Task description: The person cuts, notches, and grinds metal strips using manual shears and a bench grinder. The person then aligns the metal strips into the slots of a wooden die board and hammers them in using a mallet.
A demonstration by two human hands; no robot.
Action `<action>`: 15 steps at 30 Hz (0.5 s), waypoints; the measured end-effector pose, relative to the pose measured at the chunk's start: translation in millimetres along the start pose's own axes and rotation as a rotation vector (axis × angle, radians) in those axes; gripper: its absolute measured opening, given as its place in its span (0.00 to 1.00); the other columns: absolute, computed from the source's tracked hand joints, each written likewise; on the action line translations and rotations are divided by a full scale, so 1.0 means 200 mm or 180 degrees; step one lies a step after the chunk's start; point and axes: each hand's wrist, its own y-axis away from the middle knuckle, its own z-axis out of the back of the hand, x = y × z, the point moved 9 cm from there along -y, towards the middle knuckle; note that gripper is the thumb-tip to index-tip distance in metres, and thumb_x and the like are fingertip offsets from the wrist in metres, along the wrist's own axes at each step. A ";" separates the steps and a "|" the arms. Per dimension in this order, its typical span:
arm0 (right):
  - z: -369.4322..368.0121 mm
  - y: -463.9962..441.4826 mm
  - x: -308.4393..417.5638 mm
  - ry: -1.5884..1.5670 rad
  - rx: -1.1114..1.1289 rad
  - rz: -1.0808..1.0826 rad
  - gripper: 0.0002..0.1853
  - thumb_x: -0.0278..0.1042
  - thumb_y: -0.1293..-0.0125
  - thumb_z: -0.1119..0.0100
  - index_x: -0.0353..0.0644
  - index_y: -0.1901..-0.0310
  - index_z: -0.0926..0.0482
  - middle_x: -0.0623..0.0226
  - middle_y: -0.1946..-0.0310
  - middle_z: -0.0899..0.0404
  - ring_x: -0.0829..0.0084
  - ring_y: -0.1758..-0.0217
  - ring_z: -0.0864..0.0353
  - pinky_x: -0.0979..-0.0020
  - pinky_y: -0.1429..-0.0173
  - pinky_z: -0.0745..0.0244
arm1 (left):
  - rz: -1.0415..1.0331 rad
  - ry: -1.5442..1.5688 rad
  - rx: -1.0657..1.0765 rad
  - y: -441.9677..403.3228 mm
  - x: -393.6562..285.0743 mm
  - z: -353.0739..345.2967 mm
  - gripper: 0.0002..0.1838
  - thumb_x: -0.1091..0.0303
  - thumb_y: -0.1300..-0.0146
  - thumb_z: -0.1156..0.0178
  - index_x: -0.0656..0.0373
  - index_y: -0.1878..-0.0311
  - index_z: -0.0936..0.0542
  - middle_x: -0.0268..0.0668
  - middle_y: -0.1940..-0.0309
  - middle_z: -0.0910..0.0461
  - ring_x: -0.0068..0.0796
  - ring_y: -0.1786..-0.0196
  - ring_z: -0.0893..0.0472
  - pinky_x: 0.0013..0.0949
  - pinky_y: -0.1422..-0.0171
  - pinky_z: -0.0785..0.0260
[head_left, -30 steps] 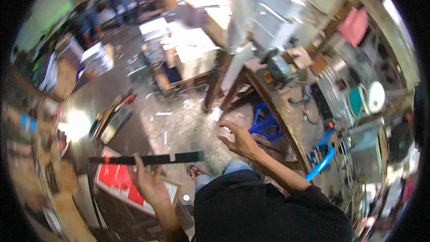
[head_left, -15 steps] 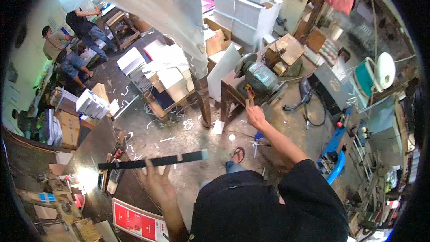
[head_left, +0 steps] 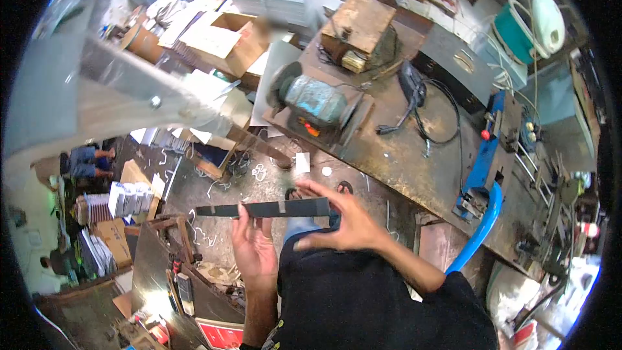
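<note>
From here I have the dark strip [head_left: 262, 209] just left of the frame's centre, its long axis nearly level across the view. My left hand [head_left: 256, 256] comes up from below, its fingers pinching the strip around mid-length. My right hand [head_left: 355, 223] is nearer the right end, fingers spread, with the thumb below and the index above; that end lies at the opening between them, and I can't tell whether they touch it. Farther off, right of centre, the bench grinder [head_left: 315, 99] sits on the surface [head_left: 414, 178], apart from the strip
</note>
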 end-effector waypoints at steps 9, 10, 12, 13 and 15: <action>0.29 0.29 0.13 -0.0921 -0.2831 0.0187 0.14 0.21 0.25 0.44 0.27 0.42 0.19 0.56 0.47 0.14 0.72 0.45 0.16 0.73 0.37 0.24 | 0.2659 -0.0695 0.1248 0.04 0.63 -0.24 0.19 0.56 0.24 0.42 0.61 0.42 0.24 0.46 0.45 0.18 0.38 0.40 0.18 0.46 0.31 0.27; 0.35 0.31 0.16 -0.1044 -0.3010 0.0228 0.13 0.22 0.24 0.46 0.27 0.43 0.19 0.57 0.48 0.14 0.72 0.46 0.15 0.72 0.39 0.23 | 0.3549 -0.0742 0.1731 0.10 0.68 -0.17 0.21 0.52 0.25 0.42 0.61 0.41 0.24 0.46 0.46 0.18 0.38 0.39 0.18 0.47 0.32 0.27; 0.47 0.38 0.27 -0.0636 -0.3224 0.0352 0.11 0.21 0.26 0.43 0.27 0.47 0.17 0.55 0.50 0.13 0.68 0.46 0.13 0.69 0.40 0.20 | 0.4116 -0.1138 0.1815 0.15 0.67 -0.18 0.20 0.57 0.28 0.36 0.63 0.44 0.20 0.44 0.48 0.16 0.34 0.44 0.16 0.42 0.37 0.24; 0.51 0.42 0.31 -0.0606 -0.3374 0.0429 0.10 0.20 0.27 0.41 0.28 0.49 0.17 0.54 0.50 0.13 0.68 0.47 0.13 0.69 0.41 0.19 | 0.3235 -0.2691 0.2577 0.10 0.61 -0.26 0.18 0.61 0.30 0.33 0.64 0.46 0.18 0.44 0.49 0.15 0.32 0.47 0.16 0.39 0.40 0.23; 0.57 0.48 0.41 -0.0402 -0.3606 0.0434 0.06 0.17 0.33 0.36 0.30 0.55 0.15 0.51 0.54 0.12 0.66 0.49 0.12 0.68 0.42 0.17 | 0.1719 -0.3590 0.3163 0.02 0.50 -0.51 0.17 0.72 0.39 0.26 0.66 0.49 0.15 0.41 0.55 0.13 0.26 0.54 0.15 0.31 0.46 0.23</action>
